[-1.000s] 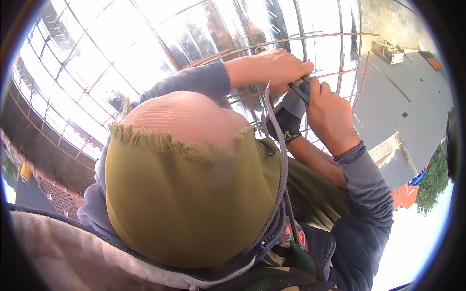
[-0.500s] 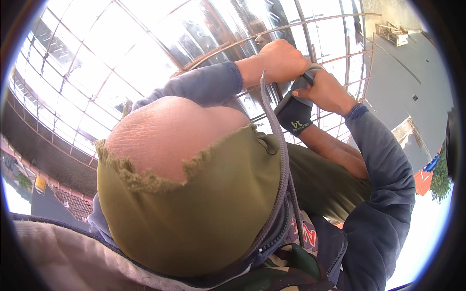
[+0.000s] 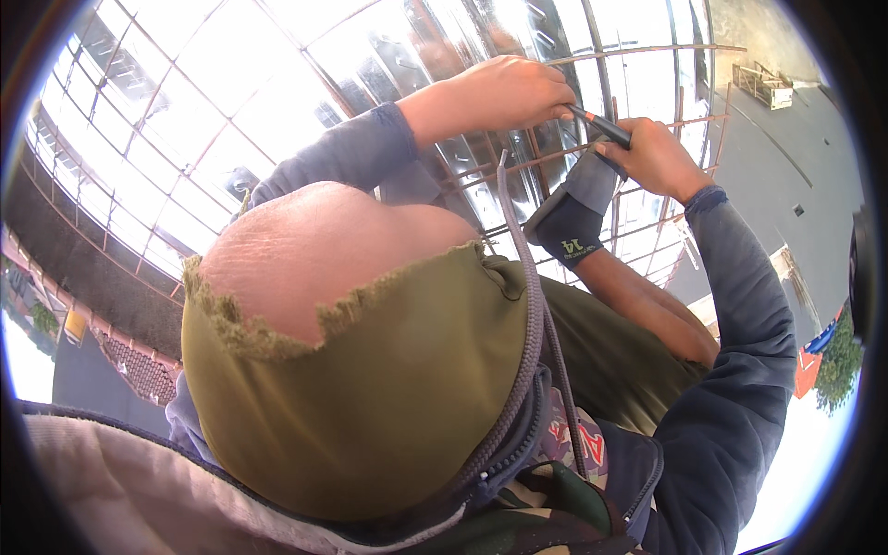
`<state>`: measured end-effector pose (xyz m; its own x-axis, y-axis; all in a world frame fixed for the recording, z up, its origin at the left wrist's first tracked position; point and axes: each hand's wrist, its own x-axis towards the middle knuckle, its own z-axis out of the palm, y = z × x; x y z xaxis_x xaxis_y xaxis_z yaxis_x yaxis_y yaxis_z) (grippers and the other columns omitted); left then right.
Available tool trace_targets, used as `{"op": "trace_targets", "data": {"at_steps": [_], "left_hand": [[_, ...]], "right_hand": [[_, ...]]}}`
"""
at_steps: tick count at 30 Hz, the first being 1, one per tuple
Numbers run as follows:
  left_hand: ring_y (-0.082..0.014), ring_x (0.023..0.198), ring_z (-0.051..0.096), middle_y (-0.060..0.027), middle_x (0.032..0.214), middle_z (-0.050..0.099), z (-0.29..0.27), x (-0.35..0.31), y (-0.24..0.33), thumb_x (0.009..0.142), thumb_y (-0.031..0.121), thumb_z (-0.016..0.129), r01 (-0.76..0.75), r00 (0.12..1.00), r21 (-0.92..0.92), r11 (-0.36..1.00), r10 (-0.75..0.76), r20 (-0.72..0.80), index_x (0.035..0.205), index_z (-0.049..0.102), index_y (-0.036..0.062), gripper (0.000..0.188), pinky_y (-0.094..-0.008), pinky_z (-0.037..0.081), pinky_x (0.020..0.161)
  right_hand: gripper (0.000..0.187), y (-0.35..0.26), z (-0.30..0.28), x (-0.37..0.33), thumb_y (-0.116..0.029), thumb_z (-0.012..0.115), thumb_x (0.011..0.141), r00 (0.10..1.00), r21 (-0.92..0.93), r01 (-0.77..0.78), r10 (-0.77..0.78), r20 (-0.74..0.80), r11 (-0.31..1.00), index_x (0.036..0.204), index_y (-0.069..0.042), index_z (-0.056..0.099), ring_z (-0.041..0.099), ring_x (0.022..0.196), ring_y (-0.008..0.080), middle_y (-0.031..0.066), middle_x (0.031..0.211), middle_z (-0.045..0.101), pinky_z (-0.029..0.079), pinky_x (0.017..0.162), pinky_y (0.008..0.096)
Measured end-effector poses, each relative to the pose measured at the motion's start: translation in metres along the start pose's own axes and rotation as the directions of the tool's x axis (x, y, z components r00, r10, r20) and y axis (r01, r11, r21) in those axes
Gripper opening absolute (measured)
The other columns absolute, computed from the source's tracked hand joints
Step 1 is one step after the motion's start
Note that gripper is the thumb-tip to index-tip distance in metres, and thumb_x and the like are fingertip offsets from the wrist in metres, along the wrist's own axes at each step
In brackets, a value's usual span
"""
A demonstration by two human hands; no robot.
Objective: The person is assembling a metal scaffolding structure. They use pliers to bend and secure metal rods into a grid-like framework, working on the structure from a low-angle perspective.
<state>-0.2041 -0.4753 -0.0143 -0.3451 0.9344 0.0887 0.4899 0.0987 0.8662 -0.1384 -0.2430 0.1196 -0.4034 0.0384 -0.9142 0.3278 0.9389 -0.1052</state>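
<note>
My right hand [image 3: 659, 162] is closed round one end of a slim black-handled tool [image 3: 603, 126] with an orange band; its exact kind I cannot make out. The tool slants up and left to the curled fingers of my left hand [image 3: 513, 92]. Those fingers are pressed together at its far tip, and what they pinch is hidden. Both hands are above a grid of thin steel reinforcing bars [image 3: 638, 48], over shiny ribbed metal sheeting [image 3: 481, 37]. Just below the right hand is my foot in a dark shoe [image 3: 566, 231].
My bent knee [image 3: 324, 250], in torn olive trousers [image 3: 370, 407], fills the middle. A grey drawstring [image 3: 532, 268] hangs in front. The bar grid spreads far left to a dark concrete edge [image 3: 83, 250]. A grey surface [image 3: 786, 185] and a small wooden frame [image 3: 763, 88] are at the right.
My hands have drawn apart: the left moved up and left, the right moved right. More of the black tool now shows between them. The view has shifted slightly.
</note>
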Motion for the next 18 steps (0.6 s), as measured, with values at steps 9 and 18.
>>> {"op": "trace_targets", "data": {"at_steps": [9, 18], "left_hand": [[-0.0322, 0.092, 0.075, -0.0102, 0.102, 0.076, -0.019, -0.009, -0.011, 0.107, 0.027, 0.069, 0.008, 0.991, -0.092, 0.996, -0.020, -0.132, 0.116, 0.075, 0.0047, 0.025, -0.0438, 0.060, 0.083], [-0.0191, 0.087, 0.076, -0.0107, 0.104, 0.073, -0.061, -0.036, -0.070, 0.114, 0.033, 0.061, 0.107, 0.481, -0.892, 0.438, -0.808, -0.340, 0.130, 0.067, -0.0022, 0.039, -0.0338, 0.062, 0.081]], "right_hand": [[0.019, 0.011, 0.001, -0.013, -0.024, 0.075, 0.099, 0.912, -0.459, 0.153, -0.304, -0.276, 0.875, 0.100, -0.006, 0.067, 0.073, 0.087, 0.0358, 0.0140, 0.089, 0.072, 0.057, 0.079, 0.0492], [0.023, 0.044, 0.014, -0.001, -0.016, 0.081, 0.091, 0.788, -0.454, 0.337, -0.511, -0.343, 0.825, 0.107, -0.007, 0.067, 0.066, 0.095, 0.0283, 0.0082, 0.099, 0.058, 0.057, 0.083, 0.0436]]}}
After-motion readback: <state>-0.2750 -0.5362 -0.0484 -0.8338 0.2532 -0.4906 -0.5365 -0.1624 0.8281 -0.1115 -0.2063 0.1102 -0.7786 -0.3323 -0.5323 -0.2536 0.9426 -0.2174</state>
